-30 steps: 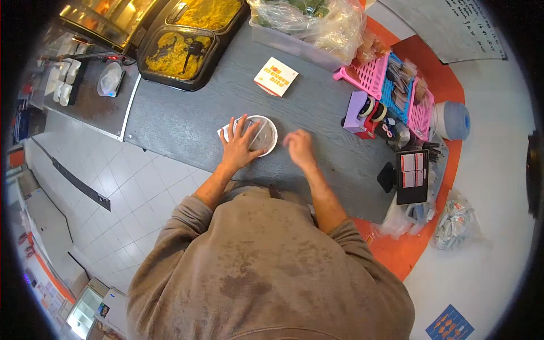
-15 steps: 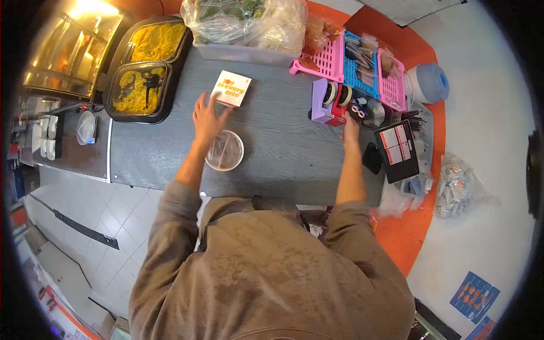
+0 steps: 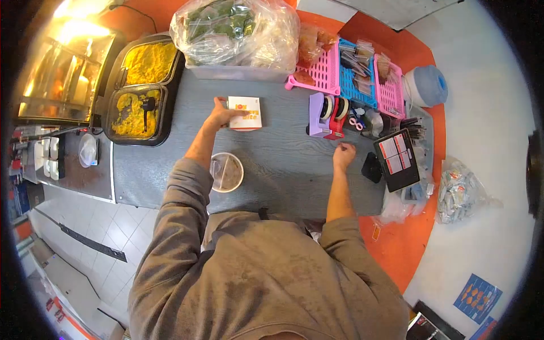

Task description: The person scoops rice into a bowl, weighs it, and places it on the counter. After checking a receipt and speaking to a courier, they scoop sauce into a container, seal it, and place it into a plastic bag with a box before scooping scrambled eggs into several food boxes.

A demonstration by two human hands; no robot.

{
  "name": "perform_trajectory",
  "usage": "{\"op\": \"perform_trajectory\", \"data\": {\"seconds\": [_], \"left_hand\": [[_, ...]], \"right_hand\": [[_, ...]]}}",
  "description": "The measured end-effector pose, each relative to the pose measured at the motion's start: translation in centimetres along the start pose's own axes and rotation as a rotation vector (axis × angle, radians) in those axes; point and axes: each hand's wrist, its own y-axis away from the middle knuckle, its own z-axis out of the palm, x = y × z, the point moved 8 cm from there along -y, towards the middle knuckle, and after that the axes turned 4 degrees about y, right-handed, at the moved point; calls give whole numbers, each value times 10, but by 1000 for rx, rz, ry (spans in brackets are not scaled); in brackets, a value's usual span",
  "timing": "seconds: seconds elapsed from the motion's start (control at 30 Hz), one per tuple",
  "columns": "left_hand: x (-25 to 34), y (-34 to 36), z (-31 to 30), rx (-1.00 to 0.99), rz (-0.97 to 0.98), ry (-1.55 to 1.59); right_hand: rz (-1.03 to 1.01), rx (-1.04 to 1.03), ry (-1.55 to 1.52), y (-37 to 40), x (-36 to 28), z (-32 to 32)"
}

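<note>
Head view, looking straight down on a person in a brown sweatshirt at a grey desk (image 3: 283, 170). The left hand (image 3: 220, 117) is stretched forward, its grip closed on the left edge of a white packet (image 3: 246, 112) with orange print, which lies flat near the middle of the desk. The right hand (image 3: 344, 154) rests on the desk to the right, fingers curled into a narrow grip; whether it pinches anything is too small to tell. Just beyond it stands a purple and red tape holder (image 3: 326, 115). A round lidded tub (image 3: 226, 172) sits at the near edge, beside the left forearm. Two black trays of yellow food (image 3: 139, 85) lie far left. A bag of greens (image 3: 232, 31) and pink and blue baskets (image 3: 351, 68) line the back.
</note>
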Motion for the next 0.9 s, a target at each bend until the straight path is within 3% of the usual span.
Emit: {"op": "perform_trajectory", "data": {"seconds": [0.07,0.1,0.13,0.2,0.27,0.33,0.4,0.43,0.5,0.63,0.73,0.8,0.9], "left_hand": [[24,36,12,-141,-191,275],[-9,13,21,-175,-311,259],[0,23,20,-168,-309,260],[28,63,46,-322,-242,874],[35,85,57,-355,-229,1003],[44,109,68,-400,-219,1126],[59,134,74,-404,-171,1097],[72,152,74,-363,-129,1067],[65,163,83,-379,-153,1100],[61,191,95,-528,-202,1286],[66,218,107,-592,-291,1346],[58,224,133,-888,-260,1378],[15,209,169,-768,-319,1306]], "right_hand": [[88,211,117,7,1,-10],[128,310,173,10,-1,-11],[127,303,171,17,-9,-5],[415,-178,-686,47,-9,48],[447,-375,-621,95,-41,95],[170,-716,-329,143,-84,145],[-8,-806,28,182,-116,181],[-11,-802,26,190,-114,189],[-110,-585,332,188,-115,187],[-329,-581,485,197,-130,165],[-416,-640,665,200,-139,148],[-410,-796,636,206,-138,140],[-401,-801,715,161,-115,109]]}}
